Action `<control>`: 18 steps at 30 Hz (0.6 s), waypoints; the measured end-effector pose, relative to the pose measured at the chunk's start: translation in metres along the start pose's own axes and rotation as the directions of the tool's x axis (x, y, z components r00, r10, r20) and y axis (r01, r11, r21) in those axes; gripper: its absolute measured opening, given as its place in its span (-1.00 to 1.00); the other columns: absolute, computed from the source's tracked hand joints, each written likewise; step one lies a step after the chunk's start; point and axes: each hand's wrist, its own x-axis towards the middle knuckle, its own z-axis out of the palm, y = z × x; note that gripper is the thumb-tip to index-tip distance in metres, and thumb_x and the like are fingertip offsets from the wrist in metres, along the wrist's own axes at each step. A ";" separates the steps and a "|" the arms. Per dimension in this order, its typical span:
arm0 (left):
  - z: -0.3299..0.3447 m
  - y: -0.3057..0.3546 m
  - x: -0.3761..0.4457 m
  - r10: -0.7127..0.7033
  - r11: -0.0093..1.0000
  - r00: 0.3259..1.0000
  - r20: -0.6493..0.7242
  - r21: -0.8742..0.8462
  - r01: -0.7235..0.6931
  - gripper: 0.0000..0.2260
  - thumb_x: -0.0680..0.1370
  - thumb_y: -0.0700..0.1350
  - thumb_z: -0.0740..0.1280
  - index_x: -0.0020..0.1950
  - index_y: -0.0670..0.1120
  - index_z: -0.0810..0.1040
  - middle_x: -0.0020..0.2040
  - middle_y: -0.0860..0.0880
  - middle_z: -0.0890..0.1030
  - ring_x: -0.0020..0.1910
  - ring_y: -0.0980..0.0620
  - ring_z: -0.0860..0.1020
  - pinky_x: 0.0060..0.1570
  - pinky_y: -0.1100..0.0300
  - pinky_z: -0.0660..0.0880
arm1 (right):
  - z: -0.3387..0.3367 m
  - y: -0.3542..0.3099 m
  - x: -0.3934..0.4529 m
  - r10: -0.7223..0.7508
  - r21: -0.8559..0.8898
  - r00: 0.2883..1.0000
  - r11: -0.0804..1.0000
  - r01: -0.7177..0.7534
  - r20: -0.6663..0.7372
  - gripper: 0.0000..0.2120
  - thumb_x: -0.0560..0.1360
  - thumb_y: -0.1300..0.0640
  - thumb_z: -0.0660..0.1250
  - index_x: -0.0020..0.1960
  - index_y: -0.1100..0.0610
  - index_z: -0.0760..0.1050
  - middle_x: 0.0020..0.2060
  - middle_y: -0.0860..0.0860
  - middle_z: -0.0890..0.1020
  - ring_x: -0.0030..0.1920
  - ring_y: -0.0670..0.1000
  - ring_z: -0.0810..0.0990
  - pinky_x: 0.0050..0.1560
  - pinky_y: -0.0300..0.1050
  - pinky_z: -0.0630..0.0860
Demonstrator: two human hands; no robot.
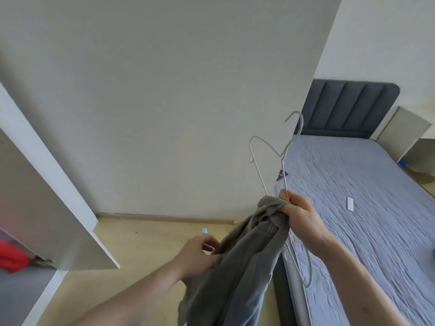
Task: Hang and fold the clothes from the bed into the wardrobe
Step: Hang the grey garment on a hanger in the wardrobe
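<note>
A grey garment (pixel 237 267) hangs bunched in front of me, beside the bed (pixel 353 208). My right hand (pixel 299 215) grips its top edge together with a thin white wire hanger (pixel 283 161), whose hook points up. The hanger's lower bar curves down past my right wrist. My left hand (pixel 200 252) pinches the garment's left side lower down. The wardrobe (pixel 35 184) stands open at the left, with its door (pixel 77 231) swung out toward me.
A red item (pixel 11 255) lies inside the wardrobe at the far left. A small white remote-like object (pixel 350 204) rests on the blue quilted mattress. A dark padded headboard (pixel 348 107) and a pale shelf unit (pixel 409 137) stand beyond. A small blue thing (pixel 204 230) lies on the wooden floor.
</note>
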 end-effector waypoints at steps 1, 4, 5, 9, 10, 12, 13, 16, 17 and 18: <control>0.003 0.004 -0.004 0.031 0.999 0.998 0.056 -0.020 -0.030 -0.75 0.37 0.15 0.49 0.03 0.23 0.61 0.00 0.28 0.66 0.02 0.36 0.59 0.07 0.25 0.59 | 0.004 0.000 -0.002 0.002 -0.016 1.000 1.000 -0.002 0.006 -0.76 0.39 0.17 0.22 -0.38 -0.02 0.23 -0.43 -0.09 0.26 -0.40 -0.11 0.22 -0.39 -0.23 0.18; 0.021 0.021 -0.009 0.236 0.968 0.967 0.092 -0.106 -0.226 -0.66 0.44 0.08 0.42 0.20 0.26 0.53 0.10 0.25 0.65 0.10 0.26 0.61 0.11 0.23 0.59 | 0.027 -0.004 -0.008 -0.007 -0.062 0.997 0.998 0.012 0.078 -0.75 0.39 0.14 0.24 -0.38 -0.02 0.21 -0.41 -0.10 0.25 -0.38 -0.10 0.21 -0.37 -0.22 0.17; 0.026 0.024 -0.008 0.268 0.958 0.962 0.055 -0.125 -0.260 -0.70 0.49 0.05 0.37 0.21 0.22 0.54 0.11 0.20 0.65 0.12 0.18 0.61 0.13 0.18 0.59 | 0.034 -0.006 -0.010 -0.010 -0.073 0.995 0.997 0.018 0.101 -0.74 0.39 0.13 0.25 -0.37 -0.02 0.20 -0.40 -0.09 0.25 -0.36 -0.09 0.21 -0.37 -0.22 0.18; 0.019 0.012 0.000 0.146 0.989 0.975 -0.164 0.053 -0.140 -0.92 0.49 0.04 0.31 -0.08 0.08 0.56 -0.07 0.09 0.69 -0.04 -0.01 0.64 -0.05 0.05 0.58 | 0.035 -0.013 -0.013 -0.010 -0.116 0.996 0.993 0.020 0.090 -0.70 0.43 0.16 0.28 -0.34 -0.01 0.18 -0.38 -0.07 0.25 -0.32 -0.08 0.22 -0.30 -0.12 0.17; 0.013 0.003 0.001 0.131 0.983 0.971 -0.202 0.151 -0.101 -0.95 0.48 0.02 0.33 -0.12 0.08 0.55 -0.10 0.08 0.70 -0.05 -0.03 0.65 -0.11 0.09 0.54 | 0.029 -0.011 -0.013 0.001 -0.138 0.998 0.990 0.008 0.066 -0.65 0.47 0.21 0.29 -0.35 -0.01 0.18 -0.38 -0.08 0.25 -0.32 -0.09 0.22 -0.30 -0.12 0.17; -0.006 -0.013 0.002 0.109 0.974 0.969 -0.221 0.218 -0.060 -0.91 0.49 -0.07 0.34 -0.06 0.06 0.62 -0.06 0.05 0.71 0.03 -0.09 0.65 -0.11 0.10 0.50 | 0.013 -0.005 -0.015 0.044 -0.181 0.999 0.983 -0.038 0.030 -0.58 0.54 0.33 0.27 -0.35 -0.01 0.19 -0.38 -0.08 0.25 -0.32 -0.07 0.21 -0.30 -0.11 0.17; -0.018 -0.019 0.002 0.097 0.970 0.967 -0.235 0.240 -0.039 -0.85 0.49 -0.10 0.33 -0.01 0.05 0.64 -0.03 0.04 0.72 0.05 -0.10 0.64 -0.08 0.10 0.51 | 0.004 -0.001 -0.015 0.070 -0.206 0.997 0.977 -0.064 0.024 -0.57 0.54 0.37 0.24 -0.35 -0.01 0.19 -0.38 -0.07 0.25 -0.31 -0.05 0.22 -0.30 -0.11 0.16; -0.055 -0.031 0.005 0.037 0.969 0.959 -0.281 0.245 0.034 -0.80 0.47 -0.19 0.31 -0.08 0.11 0.64 -0.10 0.06 0.71 0.02 -0.09 0.65 -0.08 0.08 0.54 | -0.012 0.011 -0.017 0.128 -0.288 0.992 0.950 -0.122 0.004 -0.61 0.50 0.42 0.20 -0.29 0.00 0.20 -0.37 -0.04 0.27 -0.29 -0.02 0.23 -0.28 -0.08 0.15; -0.065 -0.032 0.007 0.004 0.979 0.958 -0.288 0.195 0.054 -0.82 0.50 -0.17 0.33 -0.19 0.10 0.61 -0.22 0.05 0.68 -0.06 -0.11 0.65 -0.14 0.08 0.53 | -0.016 0.015 -0.017 0.141 -0.319 0.990 0.938 -0.134 -0.003 -0.64 0.50 0.42 0.20 -0.26 0.03 0.21 -0.38 -0.05 0.27 -0.29 -0.02 0.23 -0.28 -0.09 0.14; -0.075 -0.033 0.010 -0.029 0.990 0.953 -0.301 0.125 0.070 -0.81 0.54 -0.11 0.38 -0.28 0.05 0.57 -0.35 0.04 0.62 -0.18 -0.13 0.64 -0.23 0.09 0.49 | -0.019 0.018 -0.017 0.149 -0.358 0.989 0.923 -0.143 -0.010 -0.66 0.49 0.42 0.21 -0.25 0.05 0.21 -0.38 -0.05 0.27 -0.29 -0.02 0.23 -0.27 -0.08 0.14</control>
